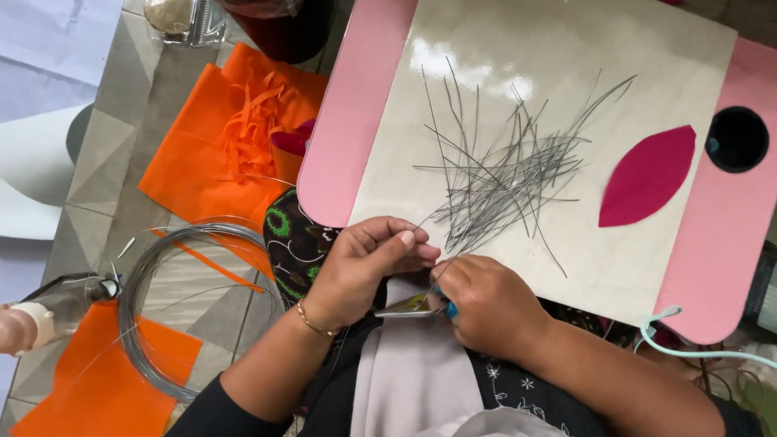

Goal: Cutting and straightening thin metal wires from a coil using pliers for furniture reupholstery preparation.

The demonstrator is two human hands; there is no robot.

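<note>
wire coil [154, 307]: one, on floor well left of the fingers | left hand [368, 263]: fingertips pinching a thin wire piece [426, 220], long axis slanting up-right | right hand [481, 303]: clenched on pliers [413, 305], nose pointing left | cut wire pile [506, 174]: beyond fingers, uncounted | magenta petal [647, 176]: one, far right

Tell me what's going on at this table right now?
A person sits at a pink-edged lap table. The left hand pinches a thin wire, while the right hand grips blue-handled pliers at it. A pile of cut wire pieces and a magenta leaf shape lie on the board. A wire coil and orange sheets lie on the floor.
</note>
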